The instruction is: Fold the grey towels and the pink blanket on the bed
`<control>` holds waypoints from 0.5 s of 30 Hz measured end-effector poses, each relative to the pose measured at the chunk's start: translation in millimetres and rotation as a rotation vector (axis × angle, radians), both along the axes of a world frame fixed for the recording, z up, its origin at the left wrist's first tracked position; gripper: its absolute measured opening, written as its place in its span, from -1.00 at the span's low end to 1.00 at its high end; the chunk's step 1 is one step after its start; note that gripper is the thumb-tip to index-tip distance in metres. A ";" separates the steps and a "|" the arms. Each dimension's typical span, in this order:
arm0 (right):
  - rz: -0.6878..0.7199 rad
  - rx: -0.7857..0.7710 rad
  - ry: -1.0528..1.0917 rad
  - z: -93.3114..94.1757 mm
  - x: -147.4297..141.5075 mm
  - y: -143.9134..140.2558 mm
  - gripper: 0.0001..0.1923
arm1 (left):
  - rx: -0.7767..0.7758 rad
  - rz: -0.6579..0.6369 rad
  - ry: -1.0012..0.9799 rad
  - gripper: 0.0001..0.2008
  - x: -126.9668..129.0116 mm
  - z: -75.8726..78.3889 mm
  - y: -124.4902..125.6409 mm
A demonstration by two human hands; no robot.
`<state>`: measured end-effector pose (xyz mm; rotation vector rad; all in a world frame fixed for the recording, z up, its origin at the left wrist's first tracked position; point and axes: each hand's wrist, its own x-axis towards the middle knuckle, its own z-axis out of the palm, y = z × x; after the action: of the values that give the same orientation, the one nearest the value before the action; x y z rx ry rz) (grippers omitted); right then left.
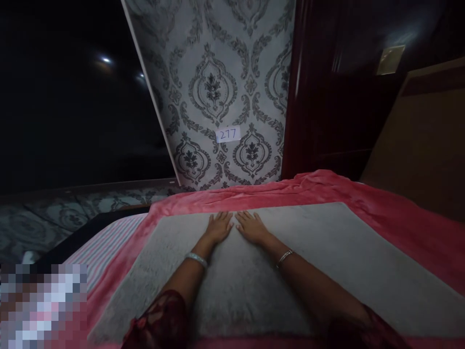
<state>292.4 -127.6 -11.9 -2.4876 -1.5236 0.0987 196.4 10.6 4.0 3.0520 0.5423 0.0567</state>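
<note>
A: Nearest us, what do we see?

B: Our two forearms in dark red lace sleeves, a bangle on each wrist, reaching forward over the grey towel point(327, 261).

A: And our hands?

B: Our left hand point(219, 227) and right hand point(251, 227) lie flat on the towel, palms down, fingers straight, fingertips nearly meeting. Neither grip is clenched or grasping anything; both are released, only pressing the cloth.

A: Where does the towel lie?

B: Spread flat on the pink blanket point(399, 213), which covers the bed. At the left, a striped sheet point(105, 247) shows beside the blanket.

A: And farther off?

B: We see patterned grey wallpaper point(218, 72) bearing a small label reading 277 point(228, 134), and dark wood panelling point(319, 97) to its right.
</note>
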 end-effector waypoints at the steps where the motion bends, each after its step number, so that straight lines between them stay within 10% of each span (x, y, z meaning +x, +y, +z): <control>1: 0.010 -0.002 -0.001 -3.8 4.6 2.1 -0.38 | 0.000 -0.005 0.000 -0.44 1.9 -5.5 -2.6; 7: -0.036 -0.024 -0.071 -18.6 59.3 -31.9 -0.36 | -0.005 -0.034 0.019 -0.40 -3.1 -13.3 10.7; 15: -0.553 -0.116 -0.100 -38.3 184.3 -200.6 -0.30 | 0.104 0.346 -0.110 -0.54 -87.0 13.6 126.5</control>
<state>476.7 -328.2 -50.2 -2.9436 -0.8274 -0.0312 109.5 137.0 17.6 2.9889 1.0819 0.2693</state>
